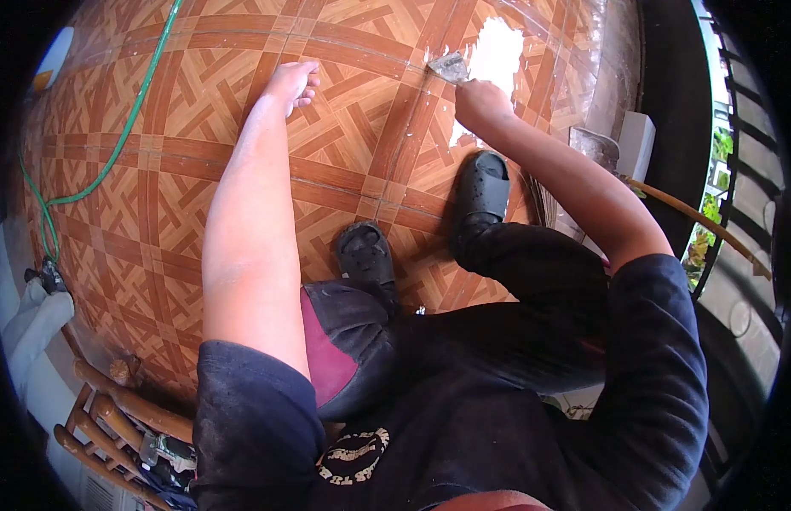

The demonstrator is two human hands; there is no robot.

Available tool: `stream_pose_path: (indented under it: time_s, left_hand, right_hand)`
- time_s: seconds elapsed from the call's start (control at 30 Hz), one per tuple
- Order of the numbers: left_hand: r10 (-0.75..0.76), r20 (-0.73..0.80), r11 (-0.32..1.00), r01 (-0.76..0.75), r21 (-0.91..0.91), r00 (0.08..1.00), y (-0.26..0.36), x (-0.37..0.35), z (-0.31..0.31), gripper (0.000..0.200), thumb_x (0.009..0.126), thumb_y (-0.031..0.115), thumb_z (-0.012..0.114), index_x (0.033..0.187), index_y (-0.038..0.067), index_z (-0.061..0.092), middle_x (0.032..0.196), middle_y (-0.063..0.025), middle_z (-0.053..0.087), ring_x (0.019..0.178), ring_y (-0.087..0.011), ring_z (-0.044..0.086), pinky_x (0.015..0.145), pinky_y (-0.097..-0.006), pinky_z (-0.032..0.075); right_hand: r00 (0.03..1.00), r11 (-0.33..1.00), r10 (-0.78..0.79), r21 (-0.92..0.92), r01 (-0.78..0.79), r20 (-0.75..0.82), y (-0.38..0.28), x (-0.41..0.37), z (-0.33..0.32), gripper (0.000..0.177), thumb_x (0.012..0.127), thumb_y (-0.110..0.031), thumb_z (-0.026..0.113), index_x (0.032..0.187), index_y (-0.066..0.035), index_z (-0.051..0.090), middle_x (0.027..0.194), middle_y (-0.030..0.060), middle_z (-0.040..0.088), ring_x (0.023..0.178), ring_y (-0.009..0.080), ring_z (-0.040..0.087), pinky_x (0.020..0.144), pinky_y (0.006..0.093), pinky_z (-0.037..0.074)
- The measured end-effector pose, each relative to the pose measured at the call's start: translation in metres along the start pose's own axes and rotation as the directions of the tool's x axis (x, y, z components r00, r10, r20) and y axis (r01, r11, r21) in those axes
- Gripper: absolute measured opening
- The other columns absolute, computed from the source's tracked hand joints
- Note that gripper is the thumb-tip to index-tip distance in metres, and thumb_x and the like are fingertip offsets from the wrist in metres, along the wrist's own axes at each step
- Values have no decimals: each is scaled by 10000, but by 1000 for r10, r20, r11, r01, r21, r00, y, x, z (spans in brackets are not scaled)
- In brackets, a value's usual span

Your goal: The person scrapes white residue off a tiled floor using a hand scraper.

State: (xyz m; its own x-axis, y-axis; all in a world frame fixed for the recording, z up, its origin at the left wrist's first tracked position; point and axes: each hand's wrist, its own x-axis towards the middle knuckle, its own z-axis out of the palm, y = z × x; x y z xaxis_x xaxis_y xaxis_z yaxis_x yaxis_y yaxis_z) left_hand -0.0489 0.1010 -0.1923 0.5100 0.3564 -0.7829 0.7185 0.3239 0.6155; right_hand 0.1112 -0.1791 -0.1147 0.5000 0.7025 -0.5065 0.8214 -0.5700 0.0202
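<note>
We see the right hand [482, 104] clamped on a flat metal scraper [451, 66], whose blade meets the edge of a chalky white patch [497, 51] on the floor [199, 128]. The floor is glossy sheet printed with a woven parquet pattern in tan and red-brown. The left hand [295, 83], well apart, rests on that floor with its fingers loosely bent, gripping nothing. Two dusty black rubber sandals [485, 187] stand below. A thin green hose [123, 136] curves at left. We cannot read the round print [354, 456] on the dark shirt.
</note>
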Motion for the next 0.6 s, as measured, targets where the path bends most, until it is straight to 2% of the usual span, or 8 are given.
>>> stream_pose_path:
  time_s: [0.07, 0.1, 0.2, 0.27, 0.37, 0.43, 0.6]
  left_hand:
    - [-3, 31, 1000, 2, 27, 1000, -5, -3, 1, 283, 881, 364, 582, 1017, 116, 587, 836, 13, 587, 649, -97, 524, 599, -258, 461]
    - [-14, 10, 1000, 13, 27, 1000, -5, -2, -1, 281, 881, 365, 581, 1018, 120, 587, 839, 11, 588, 650, -97, 524, 601, -259, 462]
    - [-29, -21, 999, 30, 21, 999, -6, -1, -6, 275, 881, 368, 581, 1016, 129, 590, 842, 11, 590, 651, -95, 523, 603, -260, 463]
    - [-47, -27, 999, 47, 14, 999, -8, 0, -10, 270, 881, 370, 581, 1012, 134, 591, 844, 13, 591, 649, -94, 522, 603, -260, 463]
    - [-45, -27, 999, 45, 18, 999, -13, 4, -14, 261, 881, 371, 584, 1005, 142, 596, 850, 15, 593, 657, -94, 523, 610, -260, 465]
    - [-82, -51, 997, 81, -6, 995, -17, 11, -15, 261, 883, 366, 583, 1010, 138, 597, 853, 18, 594, 656, -93, 524, 616, -260, 464]
    - [-58, -35, 998, 58, 3, 998, -6, 5, -6, 268, 890, 362, 575, 1022, 129, 593, 849, 18, 593, 648, -91, 525, 626, -260, 461]
  right_hand:
    - [997, 999, 41, 30, -39, -59, 3, -5, 2, 224, 814, -78, 479, 828, 20, 680, 859, 215, 675, 828, 343, 674, 727, 416, 540]
    - [998, 998, 60, 18, -59, -28, 7, 1, -4, 221, 818, -79, 480, 824, 17, 679, 858, 210, 677, 830, 335, 674, 735, 412, 538]
    - [998, 998, 57, 1, -57, -6, 6, 7, -13, 214, 819, -78, 480, 811, 13, 674, 848, 211, 675, 830, 338, 671, 742, 414, 534]
    - [999, 999, -19, -36, 17, -50, 0, -7, -6, 207, 818, -86, 488, 801, 9, 671, 856, 212, 672, 813, 335, 671, 744, 417, 532]
    - [998, 999, 30, 11, -30, -51, 8, -9, -8, 206, 815, -82, 487, 803, 16, 667, 855, 216, 670, 811, 332, 672, 734, 412, 533]
    - [1000, 997, 15, -72, -16, -17, 11, -4, -12, 201, 817, -76, 483, 808, 12, 663, 829, 203, 669, 800, 318, 675, 718, 399, 537]
    - [995, 980, -87, -181, 79, -39, 5, -17, 12, 197, 838, -76, 482, 816, -5, 665, 790, 169, 669, 748, 282, 681, 652, 384, 544]
